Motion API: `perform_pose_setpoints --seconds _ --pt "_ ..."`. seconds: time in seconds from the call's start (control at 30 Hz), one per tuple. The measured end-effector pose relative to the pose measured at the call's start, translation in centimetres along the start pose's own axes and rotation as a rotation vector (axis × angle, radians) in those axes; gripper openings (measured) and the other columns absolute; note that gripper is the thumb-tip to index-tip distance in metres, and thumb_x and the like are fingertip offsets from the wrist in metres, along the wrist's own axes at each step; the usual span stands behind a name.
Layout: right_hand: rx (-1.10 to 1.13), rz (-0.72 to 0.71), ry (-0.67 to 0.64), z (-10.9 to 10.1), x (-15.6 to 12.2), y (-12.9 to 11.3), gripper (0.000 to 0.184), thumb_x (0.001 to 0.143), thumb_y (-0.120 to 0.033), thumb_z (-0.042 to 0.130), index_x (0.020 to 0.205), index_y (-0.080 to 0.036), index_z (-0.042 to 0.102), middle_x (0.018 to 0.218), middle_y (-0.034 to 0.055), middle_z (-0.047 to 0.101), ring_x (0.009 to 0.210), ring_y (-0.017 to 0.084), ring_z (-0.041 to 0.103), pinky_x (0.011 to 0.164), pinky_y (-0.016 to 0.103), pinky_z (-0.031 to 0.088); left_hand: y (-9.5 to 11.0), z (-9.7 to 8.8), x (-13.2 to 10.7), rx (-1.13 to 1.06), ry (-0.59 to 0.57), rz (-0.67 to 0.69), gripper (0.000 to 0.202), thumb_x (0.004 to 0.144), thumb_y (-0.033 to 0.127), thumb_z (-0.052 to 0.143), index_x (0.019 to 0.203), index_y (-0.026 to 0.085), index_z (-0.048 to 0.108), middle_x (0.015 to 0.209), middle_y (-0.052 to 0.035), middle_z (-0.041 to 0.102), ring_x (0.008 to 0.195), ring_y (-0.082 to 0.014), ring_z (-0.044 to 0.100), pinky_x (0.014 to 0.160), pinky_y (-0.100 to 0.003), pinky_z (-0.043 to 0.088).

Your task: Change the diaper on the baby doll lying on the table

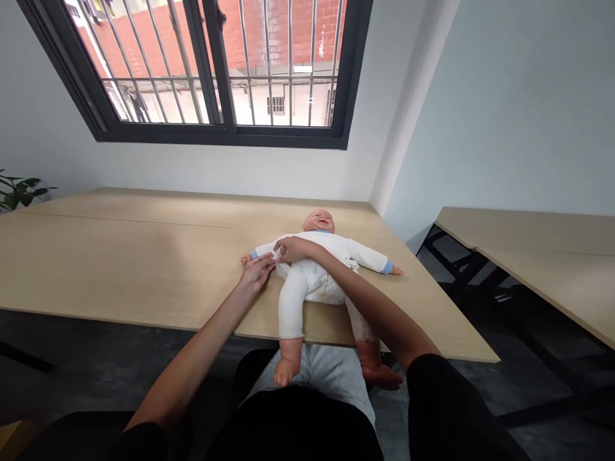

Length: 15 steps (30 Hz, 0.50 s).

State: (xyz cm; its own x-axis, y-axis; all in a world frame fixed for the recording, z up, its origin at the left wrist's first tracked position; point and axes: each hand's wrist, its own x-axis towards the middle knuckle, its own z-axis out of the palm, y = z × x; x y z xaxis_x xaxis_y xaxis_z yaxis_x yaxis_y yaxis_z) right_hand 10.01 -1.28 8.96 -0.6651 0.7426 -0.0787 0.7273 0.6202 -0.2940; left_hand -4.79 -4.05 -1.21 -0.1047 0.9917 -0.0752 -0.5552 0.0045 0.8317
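**Both hands at a doll's sleeve**

A doll [314,269] lies on its back at the near edge of the counter [120,269], head toward the window [216,70], arms spread wide to either side. It wears a white suit [312,282] with blue cuffs. Its bare feet hang past the counter's edge, above the person's lap.

The left hand [257,270] rests on the counter just beside the doll's arm on the left of the view, its fingers [265,261] pinched on the white cloth of that sleeve. The right hand [293,246] reaches across the doll's body, the forearm lying over the doll's belly and leg, and its fingers curl onto the cloth at the same shoulder, touching the suit. The two hands nearly meet there. Whether the right fingers truly grip the cloth or only press on it cannot be told.

A second counter [542,250] stands well apart to the right, with dark frame legs beneath it. A plant [19,191] shows at the far left edge. Through the barred window a brick wall is visible.
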Motion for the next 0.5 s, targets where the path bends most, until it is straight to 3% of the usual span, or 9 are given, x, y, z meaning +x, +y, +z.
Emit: perform_pose_setpoints --seconds 0.1,0.23,0.37,0.5 --pt "0.021 -0.003 -0.002 0.5 0.3 0.6 0.028 0.087 -0.021 0.07 0.114 -0.014 0.071 0.096 0.0041 0.074 0.086 0.014 0.067 0.07 0.018 0.044 0.0 0.0 -0.4 0.019 0.005 0.021 0.022 0.06 0.002 0.078 0.077 0.011 0.066 0.068 -0.0023 0.066 0.062 -0.0091 0.061 0.067 -0.021 0.048" --pt "-0.021 0.041 0.099 1.2 -0.2 1.2 0.024 0.081 -0.009 0.067 0.103 -0.014 0.075 0.102 0.0074 0.073 0.094 0.019 0.066 0.073 0.022 0.042 0.1 0.1 -1.0 0.066 0.013 0.059 0.03 0.053 0.001 0.075 0.08 0.012 0.067 0.07 -0.0007 0.066 0.059 -0.0074 0.057 0.058 -0.019 0.041" --pt "-0.051 0.044 0.196 1.6 -0.9 1.9 0.018 0.08 -0.008 0.063 0.09 -0.016 0.076 0.099 0.0087 0.073 0.098 0.025 0.065 0.078 0.027 0.04 0.2 0.0 -1.4 0.136 -0.007 0.067 0.034 0.048 0.0 0.07 0.08 0.011 0.068 0.081 -0.0037 0.07 0.062 -0.0076 0.057 0.056 -0.019 0.038" --pt "0.011 -0.001 0.243 1.7 -1.5 2.7 0.015 0.077 -0.008 0.065 0.087 -0.015 0.074 0.094 0.0075 0.072 0.094 0.023 0.065 0.078 0.028 0.04 0.2 0.3 -1.8 0.213 -0.062 0.075 0.036 0.048 0.003 0.069 0.083 0.012 0.07 0.089 -0.0068 0.072 0.065 -0.0093 0.058 0.055 -0.019 0.036"
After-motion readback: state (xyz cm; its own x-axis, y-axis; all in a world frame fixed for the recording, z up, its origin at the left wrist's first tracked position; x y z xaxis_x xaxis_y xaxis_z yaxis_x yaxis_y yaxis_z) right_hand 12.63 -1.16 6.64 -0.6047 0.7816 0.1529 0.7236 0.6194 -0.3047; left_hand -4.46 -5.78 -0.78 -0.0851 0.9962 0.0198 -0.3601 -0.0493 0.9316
